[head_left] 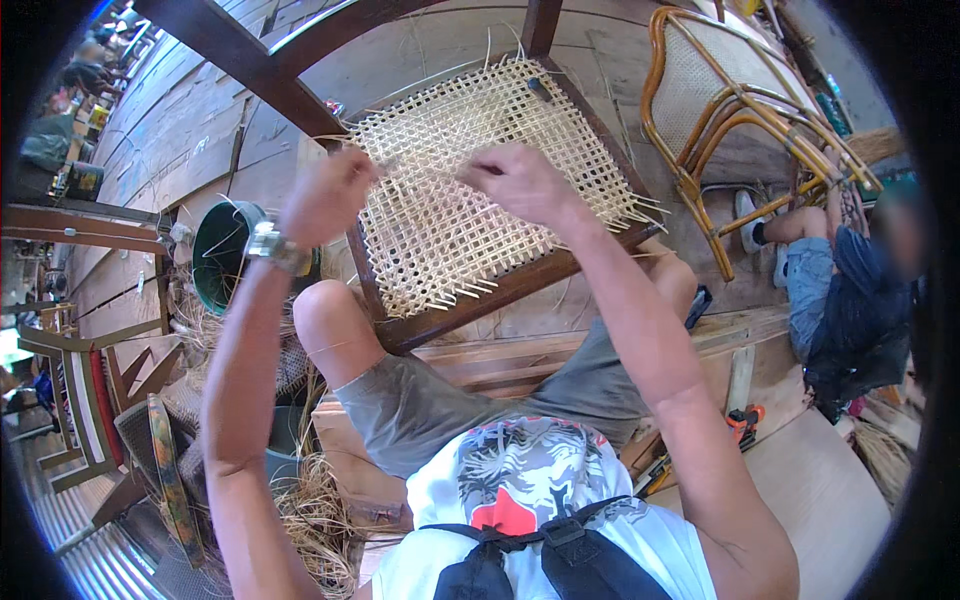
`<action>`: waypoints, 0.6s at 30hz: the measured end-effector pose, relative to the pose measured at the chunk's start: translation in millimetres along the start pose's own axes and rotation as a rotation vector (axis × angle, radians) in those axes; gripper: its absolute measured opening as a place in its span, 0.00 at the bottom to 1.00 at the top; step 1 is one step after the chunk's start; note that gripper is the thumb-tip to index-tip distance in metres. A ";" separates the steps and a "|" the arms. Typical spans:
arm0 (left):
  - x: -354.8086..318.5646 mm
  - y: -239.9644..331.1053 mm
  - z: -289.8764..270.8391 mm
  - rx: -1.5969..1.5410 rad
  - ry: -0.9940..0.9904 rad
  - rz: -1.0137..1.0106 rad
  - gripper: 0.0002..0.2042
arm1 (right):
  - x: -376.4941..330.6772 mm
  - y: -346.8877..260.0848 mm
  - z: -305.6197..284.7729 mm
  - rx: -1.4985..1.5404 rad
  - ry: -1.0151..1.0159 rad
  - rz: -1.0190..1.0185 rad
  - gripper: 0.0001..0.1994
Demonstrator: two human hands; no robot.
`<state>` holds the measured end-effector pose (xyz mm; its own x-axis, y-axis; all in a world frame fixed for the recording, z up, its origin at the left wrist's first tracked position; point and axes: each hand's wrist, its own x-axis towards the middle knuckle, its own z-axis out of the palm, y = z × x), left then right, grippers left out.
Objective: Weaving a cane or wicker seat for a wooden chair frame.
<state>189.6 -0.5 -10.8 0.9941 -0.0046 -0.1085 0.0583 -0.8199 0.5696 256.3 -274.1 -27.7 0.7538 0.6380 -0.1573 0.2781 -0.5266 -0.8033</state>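
A woven cane seat (440,245) with loose strand ends along its edges lies before me, set in a dark wooden chair frame (490,292) by my knees. My left hand (335,192), with a watch on its wrist, is raised over the seat's left side, its fingers closed and smeared by motion. Over the middle, my right hand (522,183) is held in a pinch, pointing left. What either hand holds is too thin or blurred to make out. A small dark object (539,90) rests on the far right corner of the weave.
A green bucket (222,262) stands to the left, above piled cane scraps (310,510). At the far right a person (850,290) sits beside a rattan chair (735,110). An orange-and-black tool (742,422) lies right of my leg. Wooden chair parts (90,400) stand at left.
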 end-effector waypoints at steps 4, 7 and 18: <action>10.3 21.6 80.4 0.063 -0.201 0.011 0.13 | -11.3 84.9 8.6 -0.236 0.184 0.020 0.10; 13.5 44.5 90.1 0.213 -0.292 -0.003 0.13 | -15.8 66.4 10.9 -0.244 0.167 0.141 0.11; 27.4 82.6 101.2 0.654 -0.253 0.099 0.09 | -24.2 39.6 -0.1 -0.367 0.192 0.134 0.09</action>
<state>212.3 -126.3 -49.2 0.9354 -0.1653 -0.3126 -0.1774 -0.9841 -0.0107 249.2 -310.5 -55.6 0.8854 0.4520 -0.1087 0.3369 -0.7850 -0.5199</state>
